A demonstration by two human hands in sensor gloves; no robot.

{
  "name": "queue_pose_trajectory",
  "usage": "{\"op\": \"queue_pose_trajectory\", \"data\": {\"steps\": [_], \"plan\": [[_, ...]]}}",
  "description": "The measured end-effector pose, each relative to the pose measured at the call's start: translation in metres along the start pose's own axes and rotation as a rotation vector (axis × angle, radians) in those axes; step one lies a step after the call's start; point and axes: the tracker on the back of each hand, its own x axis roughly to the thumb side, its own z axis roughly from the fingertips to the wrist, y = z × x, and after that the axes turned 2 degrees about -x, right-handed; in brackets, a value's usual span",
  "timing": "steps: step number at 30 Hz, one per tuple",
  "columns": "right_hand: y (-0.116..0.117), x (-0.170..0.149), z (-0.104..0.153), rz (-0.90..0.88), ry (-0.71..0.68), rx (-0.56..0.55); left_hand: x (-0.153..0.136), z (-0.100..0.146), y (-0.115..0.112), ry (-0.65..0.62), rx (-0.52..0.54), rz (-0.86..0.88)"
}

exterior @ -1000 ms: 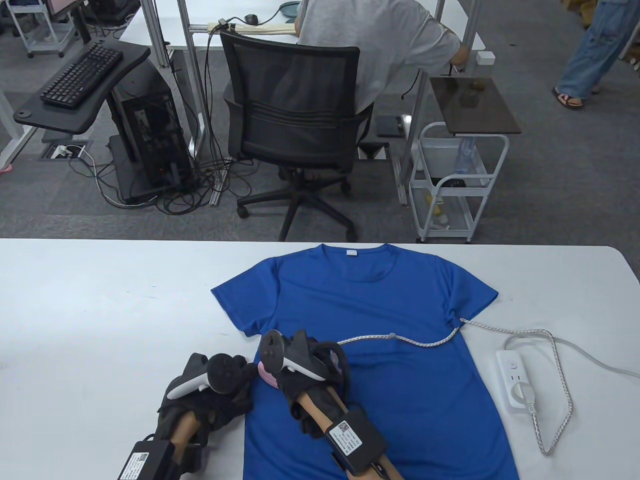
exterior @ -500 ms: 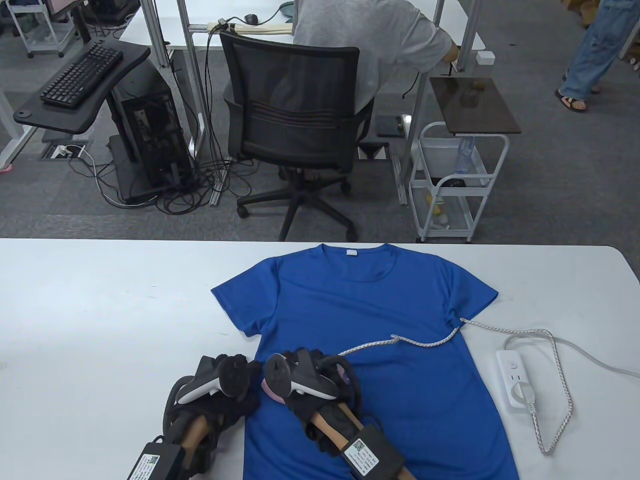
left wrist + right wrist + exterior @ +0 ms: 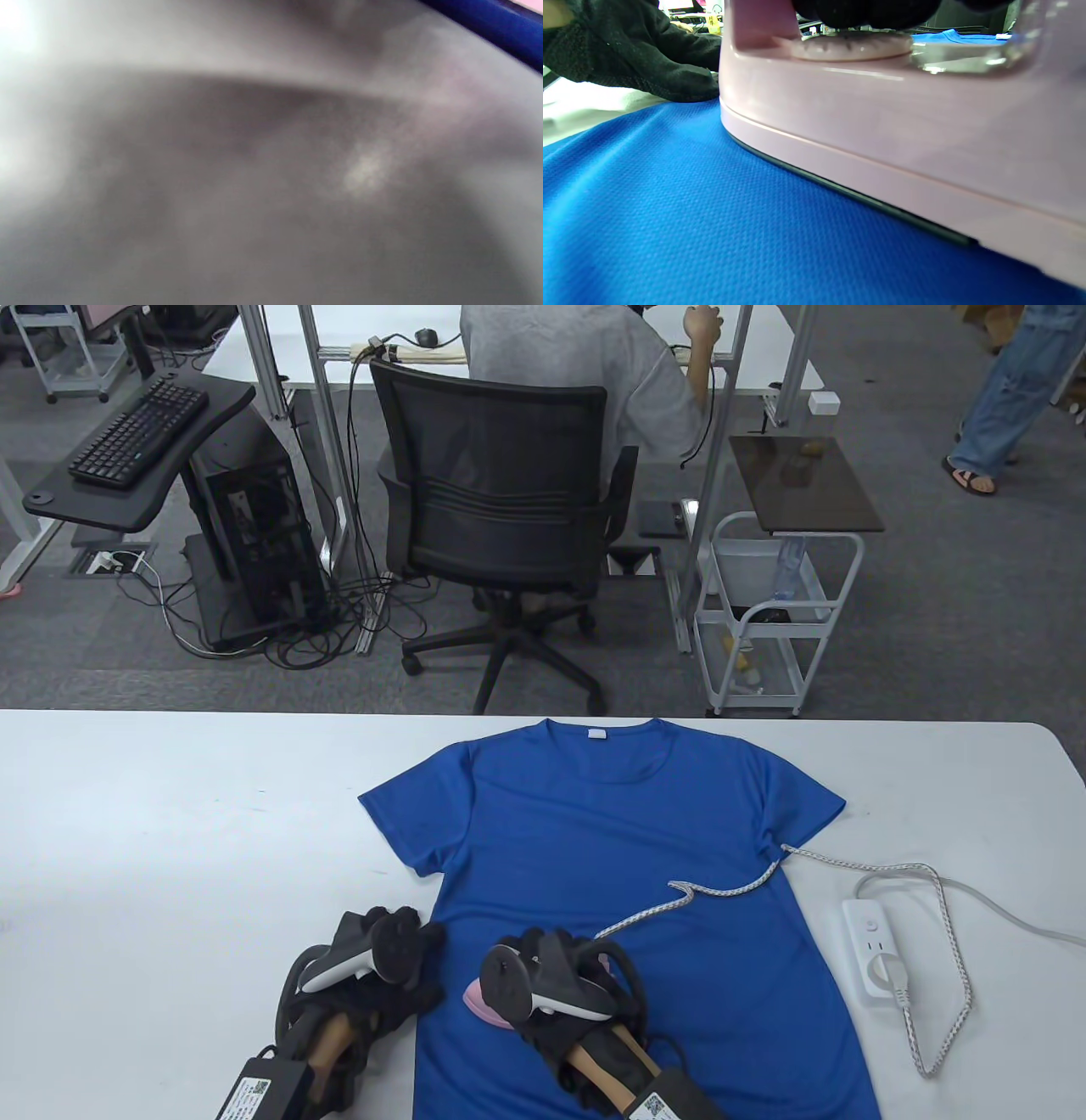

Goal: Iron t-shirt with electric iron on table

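2 hands share the job: the right hand (image 3: 556, 976) grips the iron (image 3: 903, 140) on the t-shirt (image 3: 628, 848); the left hand (image 3: 373, 976) presses flat beside its hem. Glide slowly, keeping the cord (image 3: 721, 891) clear.

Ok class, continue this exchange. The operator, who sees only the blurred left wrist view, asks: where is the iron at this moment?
Observer: The pale pink electric iron sits flat on the blue t-shirt, near its lower left part.
Operator: Who holds it?
Observer: The right hand grips its handle.
Operator: And my left hand?
Observer: The left hand rests at the shirt's left edge, on the white table.
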Motion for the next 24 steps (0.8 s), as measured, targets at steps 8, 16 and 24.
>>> {"op": "queue_pose_trajectory", "data": {"steps": [8,16,24], "plan": [[-0.002,-0.005,-0.011,-0.013,0.067,-0.007,0.0,0.0,-0.001,-0.005,-0.003,0.008],[-0.007,-0.028,-0.043,-0.049,0.207,-0.014,0.0,0.0,-0.001,-0.01,-0.005,0.015],[-0.011,-0.046,-0.062,-0.067,0.321,-0.037,0.0,0.0,-0.002,-0.006,-0.009,0.008]]}}
